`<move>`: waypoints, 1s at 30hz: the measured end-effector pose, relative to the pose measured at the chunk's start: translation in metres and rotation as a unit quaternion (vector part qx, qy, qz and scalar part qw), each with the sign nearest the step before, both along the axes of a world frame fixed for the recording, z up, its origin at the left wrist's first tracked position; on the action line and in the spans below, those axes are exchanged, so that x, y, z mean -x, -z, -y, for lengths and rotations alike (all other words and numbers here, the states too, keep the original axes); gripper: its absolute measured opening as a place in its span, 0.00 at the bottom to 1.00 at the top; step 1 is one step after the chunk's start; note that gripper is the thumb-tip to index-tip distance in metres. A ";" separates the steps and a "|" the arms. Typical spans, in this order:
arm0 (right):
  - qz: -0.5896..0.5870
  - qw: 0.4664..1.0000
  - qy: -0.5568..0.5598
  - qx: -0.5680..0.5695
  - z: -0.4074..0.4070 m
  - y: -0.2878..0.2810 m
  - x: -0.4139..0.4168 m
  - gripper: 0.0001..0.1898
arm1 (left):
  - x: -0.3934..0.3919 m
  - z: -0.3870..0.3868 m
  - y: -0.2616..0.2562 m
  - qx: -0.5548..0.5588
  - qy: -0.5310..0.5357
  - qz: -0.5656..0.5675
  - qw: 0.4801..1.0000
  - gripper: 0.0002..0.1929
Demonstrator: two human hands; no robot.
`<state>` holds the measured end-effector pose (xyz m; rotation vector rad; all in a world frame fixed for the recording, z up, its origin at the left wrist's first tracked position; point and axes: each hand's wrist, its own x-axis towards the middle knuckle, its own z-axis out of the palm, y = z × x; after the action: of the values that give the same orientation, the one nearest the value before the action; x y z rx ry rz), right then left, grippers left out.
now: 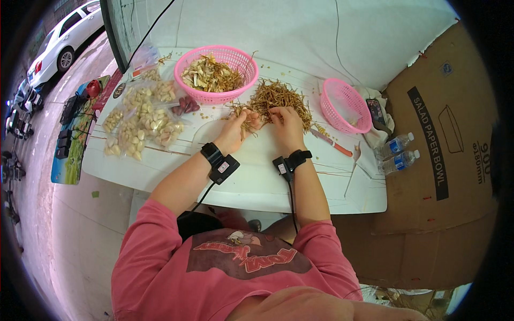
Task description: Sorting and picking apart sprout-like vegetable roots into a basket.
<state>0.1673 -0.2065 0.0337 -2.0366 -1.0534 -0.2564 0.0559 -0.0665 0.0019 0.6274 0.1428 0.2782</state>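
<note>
A loose heap of thin, dried brown strands, perhaps dried daylily buds, lies on the white table. My left hand grips a small bunch of the same strands, just left of the heap. At the heap's near edge, my right hand has its fingertips close together; whether they pinch a strand is hidden. Behind my left hand stands a pink plastic basket holding more brown strands and pale, papery peelings. Small yellowish bits are scattered around the heap.
Clear bags of peeled garlic cloves cover the table's left side, beside a small bag of dark red pieces. To the right are a red-handled knife, a second pink basket, two water bottles and a cardboard box.
</note>
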 end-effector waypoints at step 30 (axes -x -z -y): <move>-0.277 0.952 -0.056 -0.119 -0.006 -0.012 0.021 0.07 | 0.001 -0.002 0.004 -0.086 0.116 -0.003 0.989 0.13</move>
<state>0.1466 -0.2004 0.0457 -1.6772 -0.7363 0.2318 0.0553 -0.0645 -0.0025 0.8092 0.0501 0.0634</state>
